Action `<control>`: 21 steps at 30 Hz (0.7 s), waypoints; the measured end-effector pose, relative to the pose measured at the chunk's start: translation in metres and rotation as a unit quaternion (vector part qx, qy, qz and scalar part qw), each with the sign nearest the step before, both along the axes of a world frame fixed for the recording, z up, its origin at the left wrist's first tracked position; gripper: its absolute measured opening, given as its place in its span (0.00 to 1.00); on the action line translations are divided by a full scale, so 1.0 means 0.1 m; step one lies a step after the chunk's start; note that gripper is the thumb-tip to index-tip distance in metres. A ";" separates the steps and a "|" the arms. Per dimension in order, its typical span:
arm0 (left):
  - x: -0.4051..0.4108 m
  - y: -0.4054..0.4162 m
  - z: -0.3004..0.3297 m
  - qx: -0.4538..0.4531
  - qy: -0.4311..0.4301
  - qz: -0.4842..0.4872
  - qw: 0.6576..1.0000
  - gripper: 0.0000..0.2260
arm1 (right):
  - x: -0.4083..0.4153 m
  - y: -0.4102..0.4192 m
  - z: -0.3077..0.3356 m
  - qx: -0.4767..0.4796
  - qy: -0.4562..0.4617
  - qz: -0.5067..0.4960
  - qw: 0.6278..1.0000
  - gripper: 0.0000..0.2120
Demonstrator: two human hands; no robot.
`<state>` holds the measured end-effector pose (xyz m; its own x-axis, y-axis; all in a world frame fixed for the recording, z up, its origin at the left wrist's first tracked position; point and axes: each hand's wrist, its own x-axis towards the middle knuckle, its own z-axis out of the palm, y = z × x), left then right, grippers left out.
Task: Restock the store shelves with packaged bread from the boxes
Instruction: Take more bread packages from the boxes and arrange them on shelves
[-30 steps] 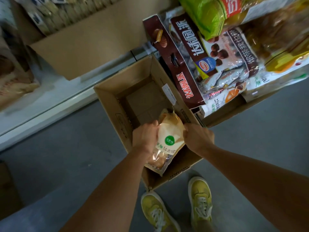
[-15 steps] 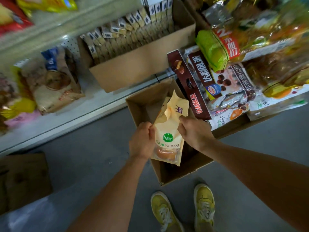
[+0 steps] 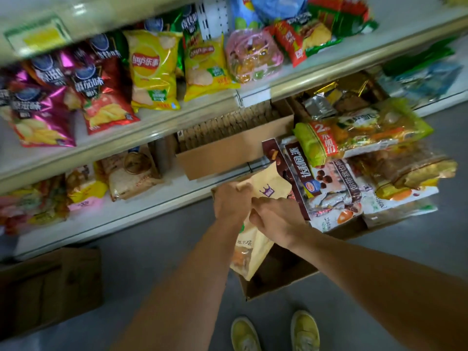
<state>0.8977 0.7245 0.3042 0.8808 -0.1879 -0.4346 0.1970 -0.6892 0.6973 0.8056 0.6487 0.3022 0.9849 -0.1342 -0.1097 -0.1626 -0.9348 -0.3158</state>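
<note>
Head view: one bread bag (image 3: 255, 239) is out of the box (image 3: 278, 279) and held above it, not yet on the shelf (image 3: 152, 198); placing it remains, and I cannot tell whether the box holds more. Both arms reach forward, left hand (image 3: 231, 202) and right hand (image 3: 276, 216) gripping the bag's upper part, fingers curled round it.

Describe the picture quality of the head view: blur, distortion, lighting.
Head view: motion blur smears the upper left shelf edge and the right edge; wide-angle distortion bows the shelves; lighting is dim on the floor and brighter on the chip bags; the bread package and both hands stay fairly sharp.
</note>
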 end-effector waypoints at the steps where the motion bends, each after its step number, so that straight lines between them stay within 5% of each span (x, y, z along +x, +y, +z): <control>1: 0.00 0.01 0.11 -0.003 -0.008 0.010 1.000 0.10 | -0.01 -0.01 0.11 0.013 -0.015 0.013 1.000 0.13; 13: 0.23 0.26 1.72 -0.164 -0.053 0.152 0.973 0.11 | -0.06 -0.80 1.41 0.200 -0.030 -0.213 0.956 0.11; 21: 0.19 0.26 2.85 -0.033 -0.182 0.052 0.981 0.15 | 0.13 -0.43 2.40 0.357 -0.028 -0.141 0.923 0.18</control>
